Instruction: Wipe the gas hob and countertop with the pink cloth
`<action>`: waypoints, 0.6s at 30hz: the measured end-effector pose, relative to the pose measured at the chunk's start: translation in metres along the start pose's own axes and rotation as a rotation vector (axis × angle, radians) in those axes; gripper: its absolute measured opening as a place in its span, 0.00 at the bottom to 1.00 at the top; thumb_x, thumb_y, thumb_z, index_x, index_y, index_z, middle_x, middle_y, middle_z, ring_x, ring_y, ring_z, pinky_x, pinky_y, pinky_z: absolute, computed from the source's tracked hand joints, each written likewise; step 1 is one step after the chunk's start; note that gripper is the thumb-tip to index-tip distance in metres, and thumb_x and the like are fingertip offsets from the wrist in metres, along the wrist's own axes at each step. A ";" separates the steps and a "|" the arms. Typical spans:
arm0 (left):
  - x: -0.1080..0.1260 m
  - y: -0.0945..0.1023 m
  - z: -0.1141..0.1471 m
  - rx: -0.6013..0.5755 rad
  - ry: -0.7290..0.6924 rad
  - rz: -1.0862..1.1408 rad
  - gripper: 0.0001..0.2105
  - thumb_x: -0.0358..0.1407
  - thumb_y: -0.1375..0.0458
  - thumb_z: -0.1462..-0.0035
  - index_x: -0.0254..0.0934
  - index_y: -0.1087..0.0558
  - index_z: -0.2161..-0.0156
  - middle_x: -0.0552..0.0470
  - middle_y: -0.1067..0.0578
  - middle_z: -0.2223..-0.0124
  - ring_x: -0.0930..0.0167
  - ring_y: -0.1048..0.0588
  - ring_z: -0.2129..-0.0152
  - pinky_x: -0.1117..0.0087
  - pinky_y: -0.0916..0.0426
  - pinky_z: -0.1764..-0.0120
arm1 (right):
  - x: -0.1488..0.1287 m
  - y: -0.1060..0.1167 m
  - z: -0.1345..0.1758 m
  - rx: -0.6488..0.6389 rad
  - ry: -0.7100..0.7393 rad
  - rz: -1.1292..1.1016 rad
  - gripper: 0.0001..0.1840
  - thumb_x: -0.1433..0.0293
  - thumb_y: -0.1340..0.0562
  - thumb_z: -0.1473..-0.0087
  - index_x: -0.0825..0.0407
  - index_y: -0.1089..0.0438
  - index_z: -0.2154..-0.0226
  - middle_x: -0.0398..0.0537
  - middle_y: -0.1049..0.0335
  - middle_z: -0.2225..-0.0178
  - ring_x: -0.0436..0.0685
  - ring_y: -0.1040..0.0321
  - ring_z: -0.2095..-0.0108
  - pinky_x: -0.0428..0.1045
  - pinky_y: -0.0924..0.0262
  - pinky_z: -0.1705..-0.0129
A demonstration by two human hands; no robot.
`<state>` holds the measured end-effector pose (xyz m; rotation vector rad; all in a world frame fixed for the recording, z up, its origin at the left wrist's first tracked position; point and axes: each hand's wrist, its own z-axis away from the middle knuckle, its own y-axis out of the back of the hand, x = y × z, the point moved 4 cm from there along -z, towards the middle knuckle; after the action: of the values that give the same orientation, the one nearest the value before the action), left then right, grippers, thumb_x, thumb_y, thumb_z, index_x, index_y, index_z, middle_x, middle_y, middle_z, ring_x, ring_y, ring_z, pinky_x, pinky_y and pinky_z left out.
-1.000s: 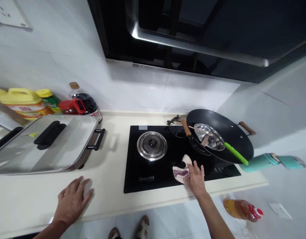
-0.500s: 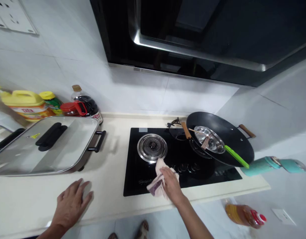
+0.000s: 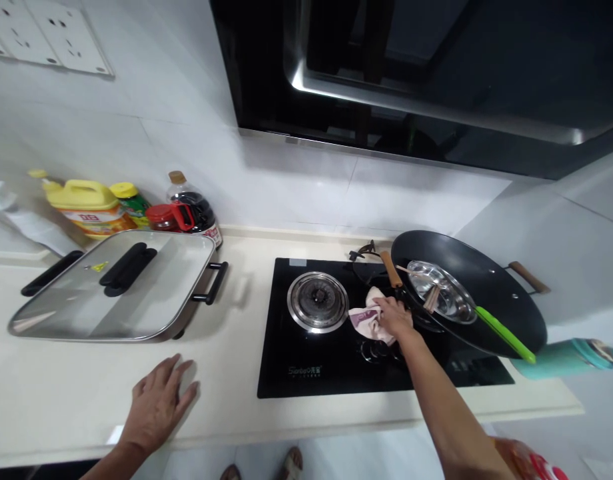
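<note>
My right hand (image 3: 395, 317) presses a pale pink cloth (image 3: 369, 323) with a purple patch onto the black glass gas stove (image 3: 331, 373). It lies between the left burner (image 3: 318, 301) and the wok (image 3: 466, 267), just behind the control knobs (image 3: 374, 351). The fingers are curled over the cloth. My left hand (image 3: 159, 403) rests flat on the cream countertop (image 3: 226, 387), fingers spread, holding nothing. Inside the wok sit a shiny metal bowl (image 3: 454, 300) and something with a green handle (image 3: 506, 335).
A lidded rectangular electric pan (image 3: 161, 280) stands on the left. Behind it are a yellow detergent jug (image 3: 89, 203), a red-lidded jar (image 3: 164, 217) and a dark sauce bottle (image 3: 196, 210). The range hood (image 3: 386, 80) hangs above. A teal flask (image 3: 561, 359) is at right.
My right hand has slid the cloth from the stove's front edge back and to the right, toward the wok. My left hand stays on the counter. The view has shifted left.
</note>
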<state>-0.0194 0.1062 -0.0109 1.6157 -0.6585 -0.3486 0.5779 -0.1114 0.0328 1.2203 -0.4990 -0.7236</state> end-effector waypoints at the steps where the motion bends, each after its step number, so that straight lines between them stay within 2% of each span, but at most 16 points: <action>1: 0.000 0.000 0.000 0.006 -0.003 -0.002 0.24 0.49 0.54 0.34 0.39 0.25 0.44 0.36 0.27 0.37 0.53 0.32 0.39 0.46 0.35 0.43 | 0.011 -0.001 -0.001 -0.013 -0.008 0.005 0.33 0.69 0.40 0.41 0.37 0.37 0.34 0.51 0.40 0.35 0.68 0.41 0.38 0.63 0.43 0.40; 5: 0.000 -0.001 0.000 0.016 -0.006 -0.009 0.24 0.50 0.54 0.34 0.39 0.25 0.45 0.37 0.27 0.37 0.53 0.31 0.39 0.47 0.34 0.43 | 0.048 -0.005 0.002 -0.041 0.037 0.003 0.37 0.70 0.39 0.43 0.38 0.39 0.32 0.48 0.38 0.35 0.62 0.38 0.38 0.55 0.45 0.36; 8: 0.000 -0.001 0.001 0.023 -0.005 -0.007 0.24 0.50 0.54 0.34 0.39 0.24 0.46 0.37 0.27 0.37 0.53 0.32 0.39 0.48 0.35 0.43 | 0.061 -0.008 0.001 -0.038 0.082 -0.010 0.36 0.72 0.40 0.43 0.38 0.37 0.33 0.46 0.36 0.35 0.58 0.39 0.35 0.50 0.47 0.36; 14: -0.002 -0.002 0.001 -0.014 0.003 0.011 0.25 0.50 0.55 0.33 0.38 0.26 0.43 0.36 0.28 0.37 0.53 0.32 0.39 0.45 0.36 0.42 | 0.069 -0.010 -0.002 -0.021 0.068 -0.011 0.33 0.71 0.39 0.42 0.38 0.32 0.35 0.44 0.33 0.35 0.60 0.36 0.36 0.51 0.45 0.35; 18: -0.003 -0.002 0.001 -0.005 -0.003 0.010 0.25 0.50 0.55 0.33 0.38 0.26 0.43 0.36 0.28 0.37 0.52 0.32 0.39 0.45 0.36 0.42 | 0.074 -0.010 0.008 0.015 0.015 0.014 0.28 0.68 0.41 0.39 0.41 0.30 0.37 0.48 0.29 0.38 0.63 0.32 0.38 0.55 0.42 0.37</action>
<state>-0.0216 0.1070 -0.0136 1.6072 -0.6675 -0.3454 0.6206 -0.1730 0.0232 1.2341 -0.5010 -0.6992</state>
